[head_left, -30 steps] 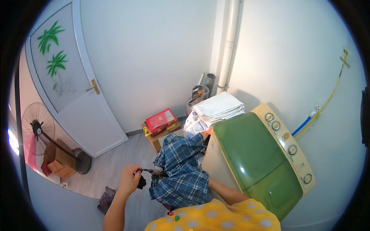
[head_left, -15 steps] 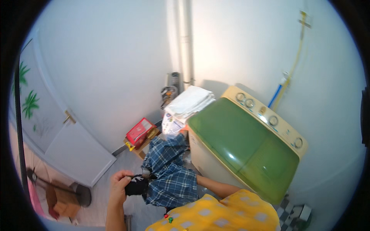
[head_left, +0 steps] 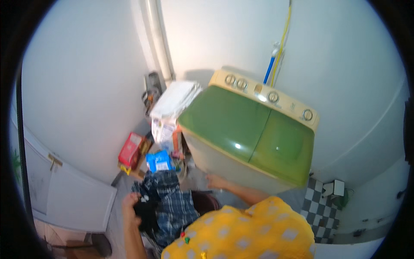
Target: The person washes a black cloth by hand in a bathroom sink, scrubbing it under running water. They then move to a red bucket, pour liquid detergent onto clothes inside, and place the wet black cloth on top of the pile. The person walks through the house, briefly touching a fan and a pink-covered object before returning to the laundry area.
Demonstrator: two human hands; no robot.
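A blue plaid cloth (head_left: 170,205) hangs bunched low in front of me. My left hand (head_left: 131,205) grips it at its left side, next to a dark, black piece of fabric (head_left: 145,213). My right hand (head_left: 214,180) rests against the front wall of a twin-tub washing machine (head_left: 224,166) with green lids and a cream control panel; its fingers seem to hold nothing. My yellow dotted top covers the lower middle of the view.
A stack of white sacks (head_left: 174,101) and packets leans left of the washer. A red box (head_left: 130,149) and a blue packet (head_left: 158,161) lie by the wall. A white door (head_left: 64,194) stands at left; checkered floor tiles (head_left: 317,207) at right.
The view has swung right, so the washer now sits in the middle and the door has slid to the left edge. My right hand has come off the cloth onto the washer's front.
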